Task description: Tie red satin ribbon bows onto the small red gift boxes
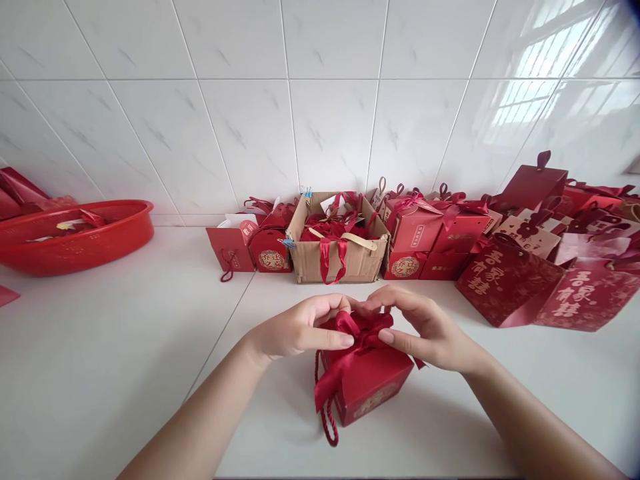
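Observation:
A red gift box (pixel 376 387) with gold print stands on the white counter in front of me, slightly turned. Its top carries a dark red ribbon bow (pixel 367 337), and a twisted red cord (pixel 330 427) hangs down its left side. My left hand (pixel 313 327) curls over the bow's left loop, thumb and fingers closed on the ribbon. From the other side, my right hand (pixel 420 330) has its thumb and fingers bent round the right loop. Both sets of fingertips nearly meet behind the bow, where part of them is hidden.
Behind the box, a cardboard box (pixel 340 261) holds tangled red ribbons. Small red boxes (pixel 274 252) sit left of it, with stacked red boxes (pixel 457 240) to its right. Red gift bags (pixel 510 283) stand far right. A red plastic basket (pixel 100 243) is at left, near the tiled wall.

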`<action>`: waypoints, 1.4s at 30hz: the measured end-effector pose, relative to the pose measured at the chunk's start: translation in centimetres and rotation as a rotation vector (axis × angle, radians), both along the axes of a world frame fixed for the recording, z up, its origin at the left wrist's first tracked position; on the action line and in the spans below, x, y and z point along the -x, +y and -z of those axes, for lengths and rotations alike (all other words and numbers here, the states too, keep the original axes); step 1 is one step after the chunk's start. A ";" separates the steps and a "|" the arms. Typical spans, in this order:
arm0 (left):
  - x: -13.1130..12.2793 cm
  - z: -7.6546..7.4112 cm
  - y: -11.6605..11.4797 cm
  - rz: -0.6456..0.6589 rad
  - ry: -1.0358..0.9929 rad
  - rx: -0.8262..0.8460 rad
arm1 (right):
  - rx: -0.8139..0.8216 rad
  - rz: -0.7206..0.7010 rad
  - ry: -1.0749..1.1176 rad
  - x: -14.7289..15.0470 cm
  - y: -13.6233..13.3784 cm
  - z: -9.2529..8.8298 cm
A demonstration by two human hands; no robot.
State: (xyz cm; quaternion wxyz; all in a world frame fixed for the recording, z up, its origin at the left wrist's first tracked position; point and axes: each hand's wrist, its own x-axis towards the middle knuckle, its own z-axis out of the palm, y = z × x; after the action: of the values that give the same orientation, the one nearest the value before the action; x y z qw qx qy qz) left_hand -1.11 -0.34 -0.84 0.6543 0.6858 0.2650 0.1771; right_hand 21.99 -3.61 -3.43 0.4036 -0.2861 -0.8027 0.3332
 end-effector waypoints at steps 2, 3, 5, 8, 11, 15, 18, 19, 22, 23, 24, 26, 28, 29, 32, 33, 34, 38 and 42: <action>-0.1 -0.1 -0.1 -0.015 0.001 -0.008 | -0.057 0.046 -0.020 0.3 -0.2 -0.1; -0.1 -0.1 -0.2 -0.019 -0.004 -0.010 | -0.085 0.060 -0.035 0.4 -0.3 -0.1; -0.2 -0.2 -0.3 -0.024 -0.007 -0.013 | -0.132 0.058 -0.068 0.5 -0.3 -0.1; -0.2 -0.3 -0.4 -0.031 0.001 -0.028 | -0.168 0.015 -0.131 0.5 -0.3 0.1; -0.3 -0.2 -0.4 -0.038 -0.006 -0.043 | -0.188 -0.049 -0.174 0.5 -0.3 0.1; -0.3 0.0 -0.3 -0.027 -0.019 -0.035 | -0.173 -0.133 -0.195 0.5 -0.5 -0.3; -0.3 0.0 -0.2 -0.043 -0.003 -0.031 | -0.148 -0.162 -0.228 0.5 -0.6 -0.7; -0.3 0.0 -0.2 -0.054 0.003 -0.036 | -0.135 -0.167 -0.239 0.4 -0.6 -0.8; -0.5 -0.1 -0.1 -0.080 0.021 -0.066 | -0.090 -0.170 -0.276 0.3 -0.7 -1.1; -0.6 -0.1 -0.1 -0.085 0.032 -0.082 | -0.078 -0.170 -0.290 0.3 -0.7 -1.1; -0.7 -0.1 -0.1 -0.089 0.045 -0.100 | -0.068 -0.171 -0.302 0.3 -0.8 -1.2; -0.8 0.1 -0.1 -0.097 0.057 -0.135 | -0.061 -0.182 -0.306 0.2 -0.8 -1.1; -0.9 0.2 -0.1 -0.112 0.047 -0.156 | -0.050 -0.169 -0.266 0.2 -0.8 -1.0; -0.9 0.4 -0.2 -0.124 0.041 -0.159 | -0.037 -0.143 -0.233 0.2 -0.8 -0.8; -0.9 0.6 -0.2 -0.154 0.035 -0.172 | 0.036 -0.038 -0.145 0.3 -0.8 -0.4; -1.0 0.7 -0.3 -0.161 0.032 -0.179 | 0.057 -0.016 -0.127 0.3 -0.8 -0.3; -1.0 0.8 -0.4 -0.168 0.024 -0.186 | 0.074 -0.002 -0.113 0.4 -0.8 -0.2; -1.7 1.2 -0.8 -0.233 -0.033 -0.173 | 0.130 0.025 -0.060 0.7 -0.6 0.0; -2.3 1.6 -1.2 -0.283 -0.082 -0.112 | 0.161 0.066 -0.006 0.7 -0.5 0.2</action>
State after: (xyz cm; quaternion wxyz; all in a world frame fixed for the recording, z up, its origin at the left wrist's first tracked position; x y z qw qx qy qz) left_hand 1.20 -1.58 -2.44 0.5938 0.6693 0.3216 0.3099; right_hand 21.31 -4.10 -3.60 0.3875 -0.3450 -0.7646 0.3824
